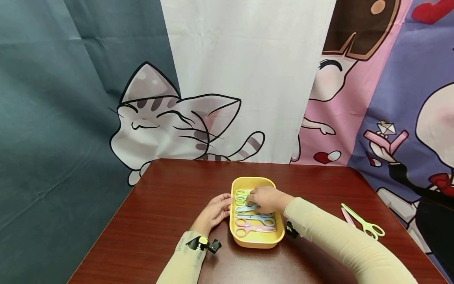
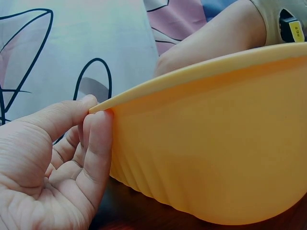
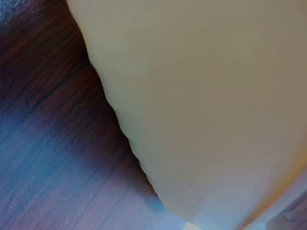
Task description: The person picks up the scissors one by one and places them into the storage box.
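A yellow plastic tray (image 1: 257,241) stands on the table with several children's scissors lying crosswise in it. My left hand (image 1: 215,210) holds the tray's left side; in the left wrist view its thumb and fingers pinch the rim (image 2: 144,91). My right hand (image 1: 267,199) reaches into the tray over its right side, fingers curled at the green scissors (image 1: 240,200) near the far end. It covers their blades and part of the blue scissors (image 1: 246,208). Nearer lie more blue scissors (image 1: 264,219) and pink scissors (image 1: 250,228). Only the tray's outer wall (image 3: 201,105) and table show in the right wrist view.
On the table's right side, beyond my right forearm, lie another pair of green scissors (image 1: 369,227) and a pink piece (image 1: 347,217) partly behind the arm. The dark red-brown table (image 1: 177,185) ends at a printed curtain (image 1: 248,79) at the back.
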Available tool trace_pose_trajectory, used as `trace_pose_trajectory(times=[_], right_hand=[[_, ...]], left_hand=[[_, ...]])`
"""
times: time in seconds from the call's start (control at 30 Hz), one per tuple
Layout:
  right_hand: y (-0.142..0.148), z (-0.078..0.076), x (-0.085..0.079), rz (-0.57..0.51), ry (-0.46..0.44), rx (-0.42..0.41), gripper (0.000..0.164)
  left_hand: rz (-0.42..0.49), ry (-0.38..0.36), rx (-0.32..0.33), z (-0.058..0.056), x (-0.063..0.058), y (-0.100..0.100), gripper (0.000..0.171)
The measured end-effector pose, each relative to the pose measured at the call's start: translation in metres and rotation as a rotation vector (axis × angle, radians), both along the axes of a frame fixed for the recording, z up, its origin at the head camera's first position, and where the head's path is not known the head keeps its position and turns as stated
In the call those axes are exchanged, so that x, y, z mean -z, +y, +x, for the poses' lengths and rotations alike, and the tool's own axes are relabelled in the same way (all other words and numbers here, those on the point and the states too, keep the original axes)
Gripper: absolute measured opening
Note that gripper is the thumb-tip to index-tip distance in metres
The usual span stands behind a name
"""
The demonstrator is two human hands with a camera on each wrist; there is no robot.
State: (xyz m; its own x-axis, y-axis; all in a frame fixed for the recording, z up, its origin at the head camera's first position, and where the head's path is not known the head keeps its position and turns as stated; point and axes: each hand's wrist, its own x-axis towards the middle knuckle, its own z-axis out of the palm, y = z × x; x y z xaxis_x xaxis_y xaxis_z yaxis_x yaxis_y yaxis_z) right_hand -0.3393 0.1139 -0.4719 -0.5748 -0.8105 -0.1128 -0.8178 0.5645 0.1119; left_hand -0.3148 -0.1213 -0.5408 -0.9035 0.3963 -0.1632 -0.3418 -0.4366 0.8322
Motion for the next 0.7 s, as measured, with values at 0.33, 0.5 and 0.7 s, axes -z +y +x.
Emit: trace_pose_trajectory(times=[0.33, 0.5, 0.7], right_hand=[[-0.0015, 0.0049, -0.0028, -0.016, -0.028, 0.017, 0.021], [-0.0017, 0.0041, -0.0003, -0.039, -0.044, 0.033, 0.020], [-0.0016, 0.0021, 0.0041, -0.064, -0.055, 0.067, 0.019]], left_hand=[[0.006, 0.011, -0.004, 0.0010, 0.0000, 0.0004, 0.008], [0.003, 0.013, -0.003, 0.0009, 0.0006, 0.0004, 0.009], [0.001, 0.011, -0.003, 0.0002, 0.0008, 0.0004, 0.008]])
